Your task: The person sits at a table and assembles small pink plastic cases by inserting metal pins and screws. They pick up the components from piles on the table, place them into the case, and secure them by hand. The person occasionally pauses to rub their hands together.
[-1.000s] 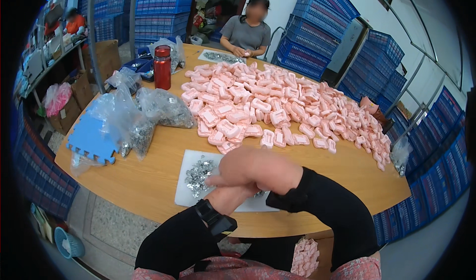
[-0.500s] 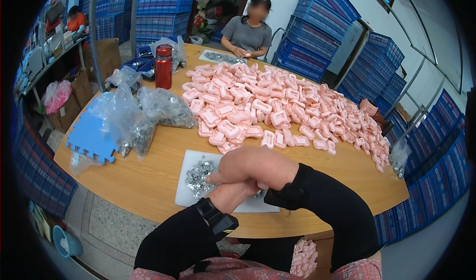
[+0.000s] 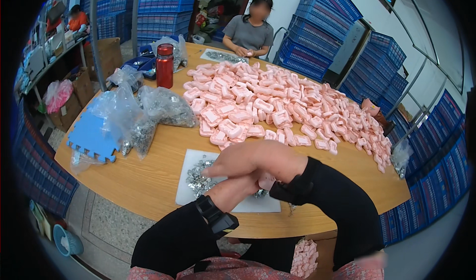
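Observation:
A white board (image 3: 186, 194) lies at the table's near edge with a pile of small silvery metal pieces (image 3: 197, 182) on it. My left hand (image 3: 243, 185) reaches rightward over the board, its fingers mostly hidden beneath my right hand. A pale pink plastic piece (image 3: 266, 181) shows at the left hand's fingers, which appear closed on it. Crossing above the left wrist, my right hand (image 3: 238, 159) points left. One of its fingers stretches out over the metal pieces; its other fingers are hidden, and nothing is visible in it.
A large heap of pink plastic pieces (image 3: 277, 99) covers the far middle and right. Bags of metal pieces (image 3: 166, 109), a blue foam mat (image 3: 91, 135) and a red bottle (image 3: 164, 69) stand left. Opposite, a person (image 3: 250, 32) works at another white board (image 3: 213, 55).
My right hand has moved slightly left and up, its stretched finger now farther out over the pile. More of the pink piece shows beneath the right wrist.

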Available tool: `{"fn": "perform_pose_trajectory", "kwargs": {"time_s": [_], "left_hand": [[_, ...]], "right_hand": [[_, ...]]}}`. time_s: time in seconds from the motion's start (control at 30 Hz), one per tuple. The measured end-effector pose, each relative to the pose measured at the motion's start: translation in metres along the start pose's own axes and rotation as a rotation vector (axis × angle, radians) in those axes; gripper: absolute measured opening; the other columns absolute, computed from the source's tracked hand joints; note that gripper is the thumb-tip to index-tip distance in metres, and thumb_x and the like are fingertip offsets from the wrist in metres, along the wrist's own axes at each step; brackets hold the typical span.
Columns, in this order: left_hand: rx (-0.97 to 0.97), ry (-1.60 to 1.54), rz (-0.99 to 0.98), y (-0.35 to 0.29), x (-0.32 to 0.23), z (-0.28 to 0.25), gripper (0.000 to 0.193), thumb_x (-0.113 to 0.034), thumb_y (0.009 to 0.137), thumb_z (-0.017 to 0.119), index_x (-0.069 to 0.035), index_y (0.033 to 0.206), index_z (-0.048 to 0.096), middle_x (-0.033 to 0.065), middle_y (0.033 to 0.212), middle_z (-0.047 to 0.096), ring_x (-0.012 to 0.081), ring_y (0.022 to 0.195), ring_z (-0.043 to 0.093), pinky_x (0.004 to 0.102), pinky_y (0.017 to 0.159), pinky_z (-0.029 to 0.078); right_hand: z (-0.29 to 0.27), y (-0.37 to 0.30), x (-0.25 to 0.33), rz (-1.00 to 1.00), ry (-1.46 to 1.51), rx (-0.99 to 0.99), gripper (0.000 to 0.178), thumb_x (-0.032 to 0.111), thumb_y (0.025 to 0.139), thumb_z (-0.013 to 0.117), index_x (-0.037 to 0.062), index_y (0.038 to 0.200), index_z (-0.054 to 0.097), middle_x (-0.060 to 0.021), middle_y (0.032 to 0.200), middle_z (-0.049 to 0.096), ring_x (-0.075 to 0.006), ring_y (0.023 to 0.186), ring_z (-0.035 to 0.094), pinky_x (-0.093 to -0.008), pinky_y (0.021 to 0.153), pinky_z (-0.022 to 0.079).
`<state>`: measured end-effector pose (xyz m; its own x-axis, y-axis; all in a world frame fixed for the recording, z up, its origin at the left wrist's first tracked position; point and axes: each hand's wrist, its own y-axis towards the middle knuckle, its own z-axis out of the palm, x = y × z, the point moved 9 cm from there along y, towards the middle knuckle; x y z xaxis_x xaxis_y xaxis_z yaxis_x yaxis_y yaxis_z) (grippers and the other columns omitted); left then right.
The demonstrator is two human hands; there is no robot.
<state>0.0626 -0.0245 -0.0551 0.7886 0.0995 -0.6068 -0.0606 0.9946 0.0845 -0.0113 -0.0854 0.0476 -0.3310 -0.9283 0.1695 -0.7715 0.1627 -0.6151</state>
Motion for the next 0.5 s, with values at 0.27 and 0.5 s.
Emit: {"fn": "perform_pose_trajectory", "kwargs": {"time_s": [0.27, 0.5], "left_hand": [[-0.303, 0.051, -0.318, -0.010, -0.032, 0.001, 0.055, -0.061, 0.096, 0.055, -0.007, 0.105, 0.051, 0.0136, 0.080, 0.062, 0.0261, 0.064, 0.065, 0.0539, 0.067, 0.061], [-0.282, -0.011, -0.230, -0.017, -0.068, -0.002, 0.067, -0.067, 0.100, 0.031, -0.007, 0.117, 0.056, 0.0167, 0.083, 0.066, 0.0289, 0.069, 0.068, 0.0535, 0.069, 0.061]], "right_hand": [[-0.122, -0.060, -0.236, 0.519, -0.047, -0.892, 0.054, 0.052, 0.097, 0.052, 0.0051, 0.117, 0.070, -0.0195, 0.110, 0.071, -0.0338, 0.107, 0.067, -0.0429, 0.093, 0.050], [-0.080, -0.107, -0.222, 0.247, 0.420, -0.902, 0.045, 0.044, 0.099, 0.057, 0.0002, 0.101, 0.070, -0.0073, 0.081, 0.070, -0.0163, 0.070, 0.068, -0.0322, 0.069, 0.053]]}}
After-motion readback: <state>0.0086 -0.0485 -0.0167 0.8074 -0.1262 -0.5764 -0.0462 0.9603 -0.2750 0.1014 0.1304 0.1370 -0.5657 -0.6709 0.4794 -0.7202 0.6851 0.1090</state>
